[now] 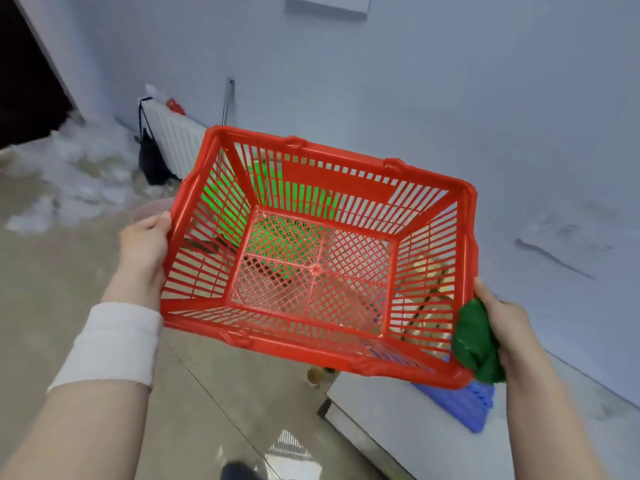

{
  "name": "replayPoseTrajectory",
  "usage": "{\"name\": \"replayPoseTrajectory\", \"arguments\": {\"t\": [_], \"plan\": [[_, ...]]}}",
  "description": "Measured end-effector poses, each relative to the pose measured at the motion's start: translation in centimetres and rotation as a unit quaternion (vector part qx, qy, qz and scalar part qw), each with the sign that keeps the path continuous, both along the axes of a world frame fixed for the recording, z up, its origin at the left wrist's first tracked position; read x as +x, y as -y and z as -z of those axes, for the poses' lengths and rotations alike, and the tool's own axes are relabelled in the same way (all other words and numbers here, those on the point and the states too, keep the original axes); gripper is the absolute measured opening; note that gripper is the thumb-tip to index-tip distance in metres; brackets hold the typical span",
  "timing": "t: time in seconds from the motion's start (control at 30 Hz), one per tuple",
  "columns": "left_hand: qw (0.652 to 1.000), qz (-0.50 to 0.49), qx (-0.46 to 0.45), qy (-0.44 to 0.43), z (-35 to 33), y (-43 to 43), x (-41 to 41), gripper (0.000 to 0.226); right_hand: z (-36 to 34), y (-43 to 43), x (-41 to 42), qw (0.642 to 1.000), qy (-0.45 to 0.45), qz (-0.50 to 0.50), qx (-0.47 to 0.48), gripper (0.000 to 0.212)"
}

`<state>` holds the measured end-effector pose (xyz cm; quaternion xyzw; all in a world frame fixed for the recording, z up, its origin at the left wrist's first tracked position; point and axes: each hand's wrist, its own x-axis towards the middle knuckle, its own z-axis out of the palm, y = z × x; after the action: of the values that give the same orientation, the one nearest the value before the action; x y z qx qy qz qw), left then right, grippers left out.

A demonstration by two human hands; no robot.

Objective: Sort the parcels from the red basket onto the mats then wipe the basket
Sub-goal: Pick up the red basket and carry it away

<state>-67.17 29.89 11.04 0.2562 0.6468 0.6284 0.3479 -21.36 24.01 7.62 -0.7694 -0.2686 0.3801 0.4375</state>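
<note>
I see a red basket (pixel 322 258) held in the air over a tiled floor (pixel 207 393), between two bare hands. Its open mouth tips up towards the camera, so I look straight down onto its mesh bottom. Its long axis runs left to right and dips a little at the right end. The short walls sit at the left and right, one by each hand.

The left hand (pixel 147 239) grips the left short rim. Its thumb lies over the top edge, and its fingers are hidden behind the slatted wall. A white wristband (pixel 110 341) wraps that forearm.

The right hand (pixel 502 323) is at the near right corner. It clutches a bunched green cloth (pixel 479 344), which is pressed against the outside of the basket corner. The thumb points up beside the rim, and I cannot see the other fingers.

Through the slats on the left and the mesh bottom shows a bright green mat (pixel 221 202), lying below the basket. A blue slatted piece (pixel 460 401) pokes out under the near right corner, resting on a white surface (pixel 398 420).

Against the far wall stand a white radiator (pixel 176 133) and a black bag (pixel 150 161). A heap of white scraps (pixel 69 168) spreads across the floor to their left. A metal pole (pixel 228 102) leans on the wall above the basket.
</note>
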Motion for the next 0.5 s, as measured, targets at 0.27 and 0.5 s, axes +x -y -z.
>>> {"name": "replayPoseTrajectory", "arguments": {"t": [0.27,0.5], "plan": [[0.998,0.059,0.003,0.016,-1.4,-11.1,-9.9,0.021,-1.3,-6.4,-11.5,0.999,0.022,0.040,0.000,0.063],[0.993,0.106,-0.023,0.038,0.8,-19.3,-11.7,0.022,-1.6,-11.9,-13.7,0.997,0.050,0.056,-0.019,0.076]]}}
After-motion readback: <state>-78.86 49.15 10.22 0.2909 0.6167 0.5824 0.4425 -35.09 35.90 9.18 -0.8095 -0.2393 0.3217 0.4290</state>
